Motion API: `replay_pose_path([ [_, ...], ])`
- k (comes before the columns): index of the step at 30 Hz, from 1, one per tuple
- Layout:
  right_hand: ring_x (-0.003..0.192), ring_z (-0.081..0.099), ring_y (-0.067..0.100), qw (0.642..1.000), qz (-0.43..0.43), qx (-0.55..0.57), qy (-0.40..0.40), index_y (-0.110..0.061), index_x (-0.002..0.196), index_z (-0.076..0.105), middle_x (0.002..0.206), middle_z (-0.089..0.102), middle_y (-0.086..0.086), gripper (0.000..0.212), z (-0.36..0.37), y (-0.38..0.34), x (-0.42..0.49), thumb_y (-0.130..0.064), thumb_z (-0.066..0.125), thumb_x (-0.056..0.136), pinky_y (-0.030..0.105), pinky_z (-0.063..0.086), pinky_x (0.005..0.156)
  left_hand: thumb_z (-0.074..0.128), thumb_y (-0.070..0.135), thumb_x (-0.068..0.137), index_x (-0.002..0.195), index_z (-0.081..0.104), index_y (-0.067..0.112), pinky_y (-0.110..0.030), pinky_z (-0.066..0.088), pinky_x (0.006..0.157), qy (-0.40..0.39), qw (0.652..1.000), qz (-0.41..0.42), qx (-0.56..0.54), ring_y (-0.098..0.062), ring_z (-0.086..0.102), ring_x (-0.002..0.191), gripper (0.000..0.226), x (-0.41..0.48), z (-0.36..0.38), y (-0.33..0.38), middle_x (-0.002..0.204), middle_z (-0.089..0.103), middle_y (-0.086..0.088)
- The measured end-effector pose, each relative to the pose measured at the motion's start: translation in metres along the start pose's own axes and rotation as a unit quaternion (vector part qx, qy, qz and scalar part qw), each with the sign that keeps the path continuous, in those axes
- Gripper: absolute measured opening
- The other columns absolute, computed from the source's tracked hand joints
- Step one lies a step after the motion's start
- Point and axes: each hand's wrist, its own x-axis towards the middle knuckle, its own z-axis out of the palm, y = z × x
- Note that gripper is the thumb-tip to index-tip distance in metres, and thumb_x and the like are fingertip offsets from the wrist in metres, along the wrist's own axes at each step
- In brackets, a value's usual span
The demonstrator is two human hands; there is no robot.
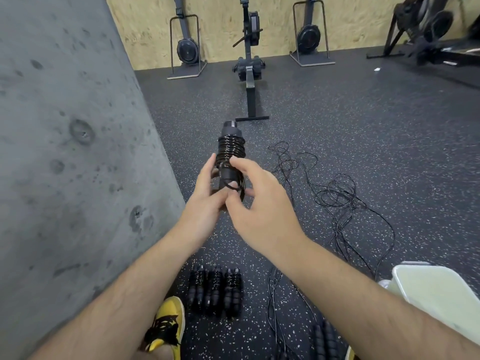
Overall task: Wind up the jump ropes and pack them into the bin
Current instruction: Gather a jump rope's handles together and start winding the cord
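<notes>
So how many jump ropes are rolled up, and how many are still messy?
Rolled up, on the floor: 3
Being rolled, in the hands: 1
Messy piles, count unclear
Total rolled or in hand: 4

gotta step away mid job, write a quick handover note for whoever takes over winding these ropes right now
Left hand grips the black jump rope handles with cord coiled round them. Right hand has its fingers on the last loose loop.
Done: three wound black rope bundles lie on the speckled rubber floor by the yellow shoe.
Left: finish this one, wind the loose black cords tangled on the floor, then pack everything into the pale plastic bin at right.
</notes>
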Motion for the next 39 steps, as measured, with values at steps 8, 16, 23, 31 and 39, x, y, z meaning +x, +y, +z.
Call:
replay_pose_path([
  [8,0.116,0.059,0.008,0.996,0.089,0.018,-0.018,-0.031,0.148,0.038,0.129,0.062,-0.008,0.059,0.018,0.007,0.004,-0.033,0.061,0.093,0.027,0.046,0.099,0.072,0.002,0.087,0.134,0.048,0.048,-0.035,0.056,0.096,0.057,0.991,0.067,0.103,-0.011,0.067,0.107,0.069,-0.008,-0.014,-0.006,0.142,0.041,0.004],
  [16,0.085,0.062,0.002,0.99,0.119,0.067,-0.039,-0.046,0.138,0.044,0.112,0.062,-0.005,0.069,0.065,0.041,0.017,-0.005,0.065,0.086,0.027,0.054,0.088,0.062,0.014,0.072,0.123,0.054,0.038,-0.03,0.052,0.094,0.099,0.989,0.023,0.11,-0.021,0.06,0.115,0.056,-0.011,-0.042,-0.025,0.134,0.045,-0.01],
  [23,0.087,0.063,0.014,0.976,0.176,0.064,-0.114,-0.044,0.125,0.042,0.097,0.06,-0.015,0.069,0.128,0.076,0.011,0.005,0.052,0.078,0.032,0.054,0.075,0.056,-0.004,0.096,0.145,0.044,0.018,-0.036,0.049,0.105,0.106,0.985,-0.061,0.122,-0.018,0.062,0.114,0.055,-0.018,-0.073,-0.096,0.13,0.059,-0.004],
  [31,0.103,0.061,0.025,0.951,0.227,-0.004,-0.212,-0.049,0.124,0.038,0.114,0.065,-0.002,0.064,0.199,0.125,-0.021,-0.005,0.052,0.079,0.036,0.053,0.082,0.062,-0.002,0.095,0.133,0.05,0.019,-0.036,0.046,0.107,0.155,0.962,-0.176,0.141,-0.021,0.06,0.119,0.045,-0.036,-0.104,-0.185,0.12,0.062,-0.003],
  [39,0.101,0.058,0.024,0.911,0.273,-0.082,-0.299,-0.03,0.135,0.042,0.122,0.055,0.007,0.059,0.243,0.19,-0.046,-0.007,0.057,0.082,0.03,0.048,0.085,0.062,-0.003,0.094,0.143,0.049,0.016,-0.026,0.041,0.108,0.187,0.937,-0.279,0.1,-0.013,0.055,0.123,0.055,-0.066,-0.096,-0.288,0.127,0.059,0.004],
])
